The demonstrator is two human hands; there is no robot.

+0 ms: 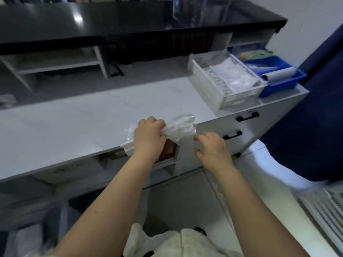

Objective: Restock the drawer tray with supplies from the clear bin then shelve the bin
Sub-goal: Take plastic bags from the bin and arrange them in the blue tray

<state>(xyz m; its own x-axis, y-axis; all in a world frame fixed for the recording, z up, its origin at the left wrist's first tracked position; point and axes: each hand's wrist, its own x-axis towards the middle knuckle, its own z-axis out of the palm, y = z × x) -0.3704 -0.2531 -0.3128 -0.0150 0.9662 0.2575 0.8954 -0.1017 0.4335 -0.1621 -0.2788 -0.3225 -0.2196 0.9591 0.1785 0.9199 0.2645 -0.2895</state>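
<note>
At the front edge of the table point(74, 127), a person's left hand point(148, 138) curls its fingers tight round a crumpled clear plastic packet point(182, 127), whose long axis runs left to right along that edge. Light, soft and probably slippery, it seems best held at the bunched middle. The right hand point(213, 147), fingers loosely curled, meets the packet's right corner; whether it pinches is unclear. The white tray point(225, 98) stands beyond.

tray point(207, 84): is sitting on the table point(83, 117), toward its right end.
tub point(284, 87): is sitting at the table's far right edge.
drawers point(222, 127): are lying below the table's right end.
plastic bag point(181, 127): is hanging above the table's front edge.
</note>
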